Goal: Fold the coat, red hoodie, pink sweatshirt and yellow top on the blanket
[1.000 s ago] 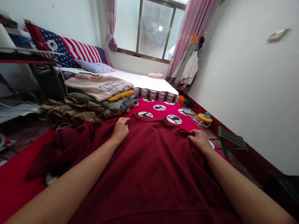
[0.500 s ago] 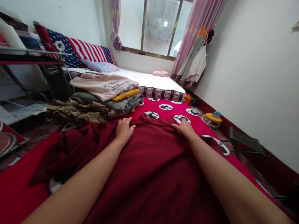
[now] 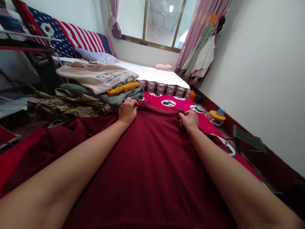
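A dark red shirt (image 3: 154,159) lies spread out in front of me, its collar edge at the far end. My left hand (image 3: 127,112) is closed on the cloth at the left side of the collar. At the right side of the collar, my right hand (image 3: 189,120) pinches the fabric between thumb and fingers. One sleeve lies rumpled to the left, under my left forearm. Beneath the shirt is a bright red blanket (image 3: 154,98) with round black-and-white figures. Just beyond my left hand stands a pile of folded clothes, a pink printed top (image 3: 97,76) uppermost.
Camouflage trousers (image 3: 59,106) lie low in the pile. Behind it is a bed with a white sheet (image 3: 145,71). To the right stand a yellow-topped stool (image 3: 216,115) and a dark green folding stool (image 3: 250,140). A desk (image 3: 28,48) is at the left.
Both hands have closed on the shirt's collar end and drawn it tauter, smoothing the body. The collar edge is slightly raised. My view has shifted a little.
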`<state>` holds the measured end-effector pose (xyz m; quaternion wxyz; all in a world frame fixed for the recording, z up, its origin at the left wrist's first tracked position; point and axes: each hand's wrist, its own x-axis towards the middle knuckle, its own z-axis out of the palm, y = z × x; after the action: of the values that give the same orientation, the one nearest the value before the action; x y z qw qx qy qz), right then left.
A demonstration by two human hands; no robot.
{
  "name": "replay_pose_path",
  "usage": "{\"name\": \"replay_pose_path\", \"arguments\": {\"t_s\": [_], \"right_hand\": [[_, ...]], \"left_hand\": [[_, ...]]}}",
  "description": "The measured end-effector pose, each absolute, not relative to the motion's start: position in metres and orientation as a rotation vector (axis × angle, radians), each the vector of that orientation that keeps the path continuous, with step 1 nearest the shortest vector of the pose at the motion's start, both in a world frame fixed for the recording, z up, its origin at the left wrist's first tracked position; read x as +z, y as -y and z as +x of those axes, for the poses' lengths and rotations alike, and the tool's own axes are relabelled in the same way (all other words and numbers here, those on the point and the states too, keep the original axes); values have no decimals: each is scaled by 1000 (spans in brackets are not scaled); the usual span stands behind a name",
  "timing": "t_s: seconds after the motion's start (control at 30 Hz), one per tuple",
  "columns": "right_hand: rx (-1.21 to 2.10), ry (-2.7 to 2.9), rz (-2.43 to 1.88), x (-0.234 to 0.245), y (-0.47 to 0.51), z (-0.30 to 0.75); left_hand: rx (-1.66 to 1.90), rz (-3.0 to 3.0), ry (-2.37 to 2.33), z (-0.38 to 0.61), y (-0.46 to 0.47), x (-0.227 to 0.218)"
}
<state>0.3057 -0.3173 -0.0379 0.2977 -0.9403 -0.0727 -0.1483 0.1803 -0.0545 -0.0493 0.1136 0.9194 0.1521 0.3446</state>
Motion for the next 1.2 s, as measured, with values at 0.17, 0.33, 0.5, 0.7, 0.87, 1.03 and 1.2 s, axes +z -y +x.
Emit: {"name": "replay_pose_path", "arguments": {"t_s": [0.17,0.33,0.5,0.7,0.87,1.03,1.2], "right_hand": [[-546,133,-2648,-59,309,314],[-494,27,-2675,-72,311,320],[-393,54,-2751,-67,310,319],[-220,296,-2903,-53,291,281],[-222,682,-2846,-58,314,233],[30,613,-3111,-62,383,240],[-17,376,-3266,-37,361,223]], "left_hand": [[937,2809,-340,201,42,-63],[929,2804,-331,212,35,-76],[1078,2706,49,204,40,-74],[933,2540,184,156,89,-66],[535,2543,-82,91,107,-79],[403,2680,-139,52,71,-91],[406,2727,-109,55,63,-89]]}}
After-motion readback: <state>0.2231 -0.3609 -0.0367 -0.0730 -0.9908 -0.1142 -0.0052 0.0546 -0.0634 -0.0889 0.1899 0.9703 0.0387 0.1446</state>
